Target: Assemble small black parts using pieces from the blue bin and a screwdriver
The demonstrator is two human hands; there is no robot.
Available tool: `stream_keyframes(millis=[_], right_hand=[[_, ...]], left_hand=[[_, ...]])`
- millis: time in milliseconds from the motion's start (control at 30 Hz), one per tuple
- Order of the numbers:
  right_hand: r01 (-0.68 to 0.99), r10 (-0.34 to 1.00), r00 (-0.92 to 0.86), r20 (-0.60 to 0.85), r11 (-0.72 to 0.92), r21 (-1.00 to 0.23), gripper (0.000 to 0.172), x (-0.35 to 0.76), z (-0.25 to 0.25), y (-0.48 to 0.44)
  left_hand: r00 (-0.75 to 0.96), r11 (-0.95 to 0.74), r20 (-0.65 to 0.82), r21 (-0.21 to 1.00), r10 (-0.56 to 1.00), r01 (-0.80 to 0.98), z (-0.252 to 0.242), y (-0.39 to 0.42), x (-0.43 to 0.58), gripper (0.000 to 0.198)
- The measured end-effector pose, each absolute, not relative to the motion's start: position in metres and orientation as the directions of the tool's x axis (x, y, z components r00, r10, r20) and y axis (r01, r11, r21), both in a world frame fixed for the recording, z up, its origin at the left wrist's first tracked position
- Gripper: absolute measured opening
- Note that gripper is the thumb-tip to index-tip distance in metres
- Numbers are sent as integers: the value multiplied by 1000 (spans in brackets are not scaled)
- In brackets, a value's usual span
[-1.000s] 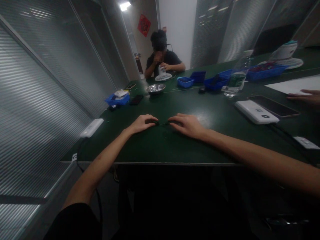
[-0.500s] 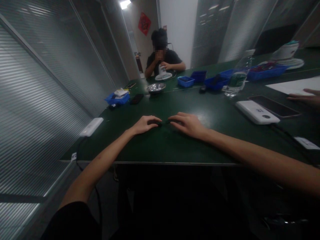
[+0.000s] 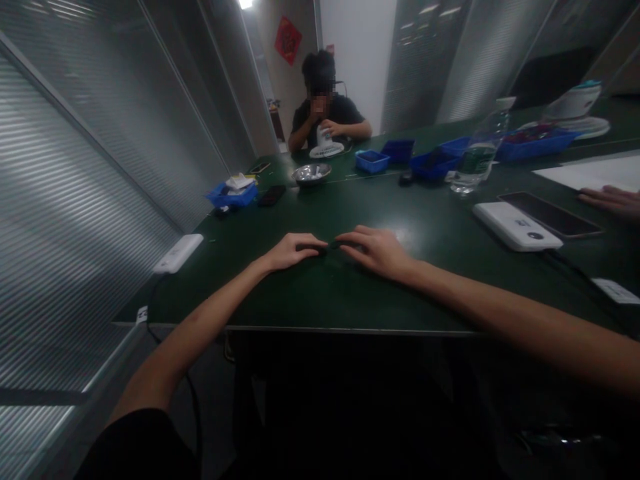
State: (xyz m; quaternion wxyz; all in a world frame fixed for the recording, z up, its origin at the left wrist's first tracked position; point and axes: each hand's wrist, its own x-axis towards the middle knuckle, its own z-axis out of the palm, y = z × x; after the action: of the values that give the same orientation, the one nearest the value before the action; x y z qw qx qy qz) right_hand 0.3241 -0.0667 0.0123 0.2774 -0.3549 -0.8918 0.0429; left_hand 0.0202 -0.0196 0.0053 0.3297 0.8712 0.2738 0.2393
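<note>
My left hand (image 3: 295,251) rests low over the green table, thumb and fingers curved together around a small dark thing (image 3: 321,251). It is too dim to name. Facing it, fingertips a short way apart, is my right hand (image 3: 379,251). Its thumb and index finger come close together at another dark spot (image 3: 336,245), which I cannot make out against the table. Both forearms reach in over the table's front edge.
Left stands a white power bank (image 3: 179,254) with a cable. Right are another power bank (image 3: 517,227), a phone (image 3: 550,215) and a water bottle (image 3: 477,157). Blue trays (image 3: 373,162) and a metal bowl (image 3: 311,175) lie farther back. One person (image 3: 327,113) sits opposite; another's hand (image 3: 610,200) is at right.
My left fingertips have shifted slightly right, nearer to the right hand's. The right hand stays almost in place. The view has shifted slightly.
</note>
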Motion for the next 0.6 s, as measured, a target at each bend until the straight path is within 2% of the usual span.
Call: stream_keyframes(millis=[167, 267, 467, 600], right_hand=[[623, 683, -576, 448, 722, -300, 43, 324, 8, -61], [633, 729, -529, 434, 680, -370, 42, 325, 9, -60], [646, 832, -374, 411, 551, -528, 38, 332, 16, -57], [614, 865, -356, 354, 502, -609, 33, 336, 16, -53]], left_hand=[[748, -649, 227, 683, 624, 334, 5, -22, 23, 40], [727, -664, 256, 662, 637, 349, 3, -22, 22, 40], [657, -694, 307, 543, 688, 472, -2, -16, 11, 38], [628, -678, 314, 542, 712, 497, -5, -13, 9, 42]])
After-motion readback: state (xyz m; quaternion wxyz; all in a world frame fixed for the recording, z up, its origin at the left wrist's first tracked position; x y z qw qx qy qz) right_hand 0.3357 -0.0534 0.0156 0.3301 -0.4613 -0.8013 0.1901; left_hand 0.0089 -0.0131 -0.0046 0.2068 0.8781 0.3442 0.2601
